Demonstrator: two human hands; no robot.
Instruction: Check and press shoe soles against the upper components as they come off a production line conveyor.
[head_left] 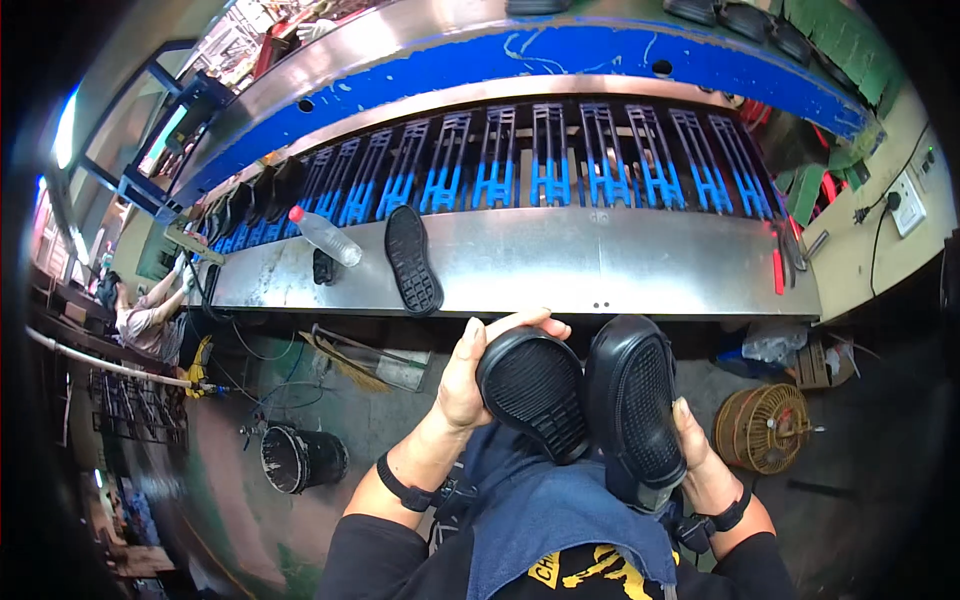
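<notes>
My left hand [463,378] is wrapped round the outer edge of a black shoe sole [533,388], whose ridged and blocky tread faces me. Its fingers reach over the top and the thumb points up. In my right hand [703,462] is a black shoe [637,405], bottom turned toward me, showing a dotted textured underside with a raised border. The right thumb presses its side; the other fingers are hidden behind it. Sole and shoe are held side by side above my lap, close together. Another black sole [410,260] lies tread up on the metal bench.
On the steel bench [540,262] are a clear bottle [327,238] with a red cap and a red-handled tool [778,268]. Behind runs a rack of blue forked holders [550,165]. A black bucket [303,460] and a round wicker basket [765,428] stand below. A co-worker [150,320] is at far left.
</notes>
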